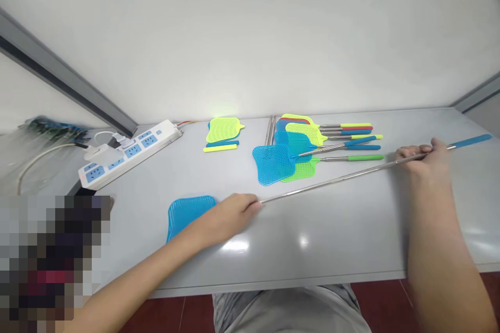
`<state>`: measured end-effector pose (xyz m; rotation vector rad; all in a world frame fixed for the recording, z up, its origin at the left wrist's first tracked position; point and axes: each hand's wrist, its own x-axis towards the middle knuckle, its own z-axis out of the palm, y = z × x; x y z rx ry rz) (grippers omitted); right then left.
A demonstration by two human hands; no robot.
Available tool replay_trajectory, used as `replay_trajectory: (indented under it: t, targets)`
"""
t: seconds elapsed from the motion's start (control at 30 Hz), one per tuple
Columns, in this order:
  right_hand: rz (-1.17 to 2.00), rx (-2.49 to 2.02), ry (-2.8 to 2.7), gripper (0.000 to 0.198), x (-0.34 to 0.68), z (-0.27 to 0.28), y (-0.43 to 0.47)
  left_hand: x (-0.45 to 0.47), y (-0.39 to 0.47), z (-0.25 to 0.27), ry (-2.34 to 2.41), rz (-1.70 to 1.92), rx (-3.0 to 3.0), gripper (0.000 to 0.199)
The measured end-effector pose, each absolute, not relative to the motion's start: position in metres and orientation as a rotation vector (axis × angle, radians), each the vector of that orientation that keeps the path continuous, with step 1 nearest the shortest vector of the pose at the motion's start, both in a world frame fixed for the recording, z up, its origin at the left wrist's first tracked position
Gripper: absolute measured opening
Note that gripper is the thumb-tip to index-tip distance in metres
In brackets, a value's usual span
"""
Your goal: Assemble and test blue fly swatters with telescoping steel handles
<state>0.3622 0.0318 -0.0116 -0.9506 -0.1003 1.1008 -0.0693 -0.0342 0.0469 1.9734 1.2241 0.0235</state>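
Observation:
A blue fly swatter (pixel 189 212) with a long, extended metal rod slants across the table. My left hand (pixel 233 214) is closed around its neck end, hiding where the rod meets the head. Further right, my right hand (pixel 425 158) has its fingers wrapped round the rod just below the blue handle (pixel 471 141). Behind the rod lies a pile of fly swatters with short rods: a light blue one (pixel 273 164) in front, a green one (pixel 300 170), a yellow one (pixel 307 134) and several others, handles pointing right.
Yellow swatter heads (pixel 223 130) lie at the back, with a yellow handle (pixel 221 148) beside them. Thin metal rods (pixel 269 130) stand out left of the pile. A white power strip (pixel 133 153) with plugs and cables lies left, near a clear plastic bag (pixel 39 151). A wall rises behind.

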Motion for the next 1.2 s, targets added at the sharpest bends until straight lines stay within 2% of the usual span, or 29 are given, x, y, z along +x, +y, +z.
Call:
replay_trajectory:
  t: [0.13, 0.27, 0.43, 0.77, 1.2]
  targets:
    - [1.038, -0.836, -0.091, 0.031, 0.338, -0.006, 0.036, -0.075, -0.026, 0.038, 1.407, 0.059, 2.259, 0.032]
    - [1.272, -0.801, -0.381, 0.024, 0.281, 0.004, 0.038, -0.070, -0.020, 0.031, 1.499, 0.094, 2.415, 0.033]
    - [1.588, -0.939, -0.777, 0.027, 0.211, 0.007, 0.031, -0.057, -0.013, 0.023, 1.563, 0.141, 2.491, 0.033]
    - [1.881, -0.936, -0.994, 0.032, 0.186, 0.007, 0.018, -0.050, -0.012, 0.013, 1.558, 0.322, 2.595, 0.033]
    - [1.929, -0.880, -0.899, 0.030, 0.142, -0.003, -0.001, -0.057, -0.020, 0.016, 1.568, 0.271, 2.670, 0.032]
